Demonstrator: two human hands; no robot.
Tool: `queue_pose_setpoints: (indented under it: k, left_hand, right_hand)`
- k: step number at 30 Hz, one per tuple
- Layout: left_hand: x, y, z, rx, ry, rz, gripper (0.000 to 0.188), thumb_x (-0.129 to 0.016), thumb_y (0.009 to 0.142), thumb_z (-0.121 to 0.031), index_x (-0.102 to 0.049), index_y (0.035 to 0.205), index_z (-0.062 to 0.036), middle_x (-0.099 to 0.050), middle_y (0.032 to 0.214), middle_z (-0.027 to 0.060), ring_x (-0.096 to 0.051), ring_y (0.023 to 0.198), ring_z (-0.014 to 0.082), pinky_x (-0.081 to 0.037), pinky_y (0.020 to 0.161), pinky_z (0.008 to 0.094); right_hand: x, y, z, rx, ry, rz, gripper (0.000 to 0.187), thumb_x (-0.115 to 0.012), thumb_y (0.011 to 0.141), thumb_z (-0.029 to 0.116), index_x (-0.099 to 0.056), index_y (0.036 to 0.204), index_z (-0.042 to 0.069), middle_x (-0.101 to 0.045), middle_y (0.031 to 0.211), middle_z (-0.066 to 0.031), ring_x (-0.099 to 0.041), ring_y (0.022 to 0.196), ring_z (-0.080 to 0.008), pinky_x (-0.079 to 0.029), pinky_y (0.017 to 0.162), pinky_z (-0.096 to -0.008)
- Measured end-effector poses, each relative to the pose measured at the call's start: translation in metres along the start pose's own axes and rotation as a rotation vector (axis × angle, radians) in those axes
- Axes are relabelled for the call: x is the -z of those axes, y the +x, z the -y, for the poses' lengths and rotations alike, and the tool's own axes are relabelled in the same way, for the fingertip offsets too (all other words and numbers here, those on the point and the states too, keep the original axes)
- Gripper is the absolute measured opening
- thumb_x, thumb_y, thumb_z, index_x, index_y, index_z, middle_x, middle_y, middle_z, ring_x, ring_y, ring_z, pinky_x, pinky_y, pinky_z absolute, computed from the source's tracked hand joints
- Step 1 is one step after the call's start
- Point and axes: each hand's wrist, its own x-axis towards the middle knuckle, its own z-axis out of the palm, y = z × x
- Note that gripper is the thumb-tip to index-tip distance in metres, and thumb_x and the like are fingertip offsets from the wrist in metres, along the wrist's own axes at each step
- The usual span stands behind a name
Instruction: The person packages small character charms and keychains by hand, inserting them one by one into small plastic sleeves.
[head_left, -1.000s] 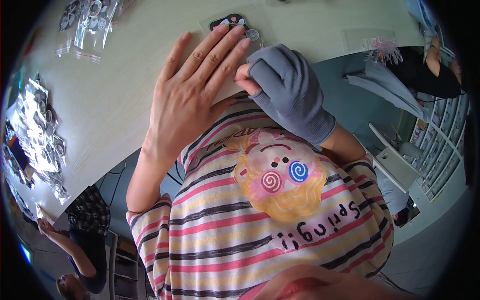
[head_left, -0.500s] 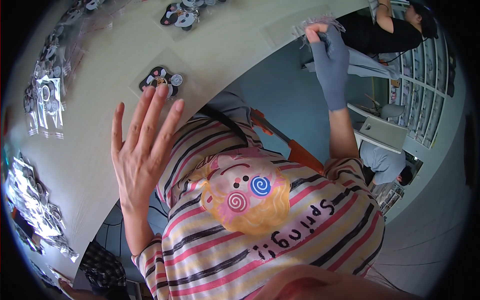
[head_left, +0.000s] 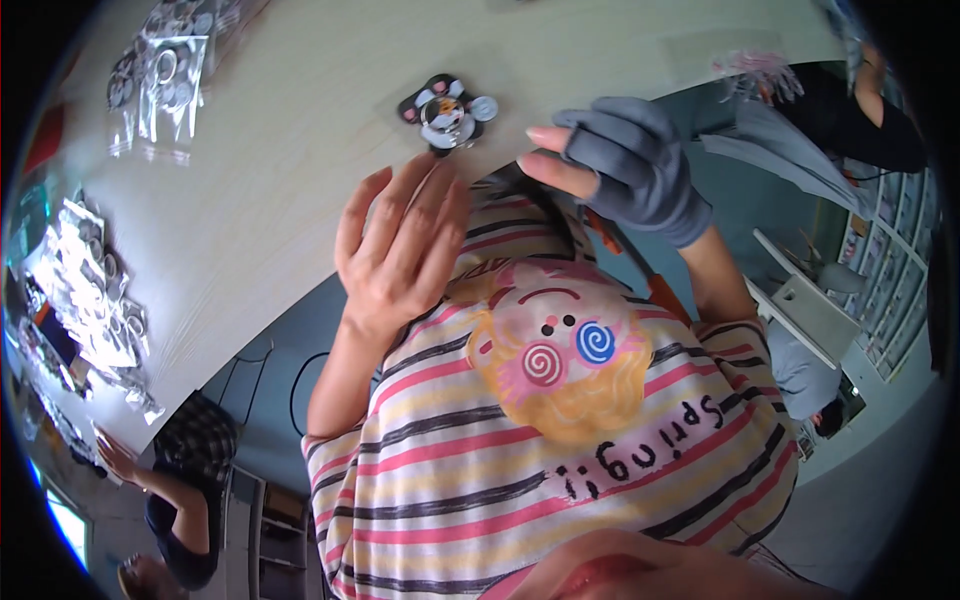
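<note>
A black, white and pink animal-shaped keychain [head_left: 436, 112] with a metal ring and a small round grey disc lies on the table; a clear bag shows faintly around it. My bare left hand [head_left: 400, 245] is at the table's edge just below it, palm down and open. Its fingertips reach the keychain's lower edge, and I cannot tell whether they touch it. To the right of the keychain is my right hand [head_left: 635, 170] in a grey fingerless glove. Its thumb and forefinger point toward the keychain, apart, with nothing visible between them.
Bagged keychains [head_left: 172, 85] lie at the far left of the pale table [head_left: 280, 190], with a shiny heap of bagged pieces [head_left: 90, 290] nearer. Pink-tinged clear plastic strips [head_left: 757, 72] hang over the right edge. Other people are at the right and lower left.
My right hand has come away from the plastic strips at the table edge, leftward toward the keychain. My left hand no longer covers part of the keychain. The whole view has shifted.
</note>
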Motion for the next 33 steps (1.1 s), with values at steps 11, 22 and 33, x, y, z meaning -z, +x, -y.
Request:
queue_pose_setpoints:
  k: [11, 22, 33]
  left_hand:
    - [0.004, 0.009, -0.011, 0.357, -0.298, -0.209, 0.016, -0.077, 0.078, -0.007, -0.071, 0.093, -0.0086, -0.074, 0.091, 0.0013, -0.069, 0.093, 0.0238, -0.043, 0.092, 0.0395]
    - [0.004, 0.014, -0.012, 0.597, -0.128, -0.151, 0.038, -0.078, 0.083, -0.009, -0.061, 0.117, -0.0075, -0.073, 0.091, -0.0032, -0.060, 0.103, 0.0204, -0.027, 0.100, 0.0401]
    - [0.004, 0.024, -0.013, 0.638, -0.165, -0.138, 0.051, -0.076, 0.080, -0.004, -0.054, 0.127, -0.0042, -0.070, 0.098, 0.0003, -0.056, 0.102, 0.0216, -0.028, 0.098, 0.0409]
  right_hand:
    - [-0.008, 0.023, -0.007, -0.148, 0.315, 0.051, 0.020, -0.076, 0.076, 0.019, -0.070, 0.096, 0.018, -0.067, 0.097, 0.0034, -0.064, 0.092, -0.0173, -0.046, 0.085, -0.0342]
    - [-0.013, 0.040, 0.003, -0.492, 0.309, 0.083, 0.011, -0.074, 0.088, 0.023, -0.069, 0.093, 0.013, -0.059, 0.074, -0.0032, -0.058, 0.073, -0.0264, -0.045, 0.072, -0.0383]
    - [0.003, 0.065, -0.005, -0.659, 0.402, 0.358, 0.009, -0.071, 0.089, 0.009, -0.066, 0.094, 0.002, -0.065, 0.081, -0.0086, -0.064, 0.069, -0.0192, -0.051, 0.068, -0.0307]
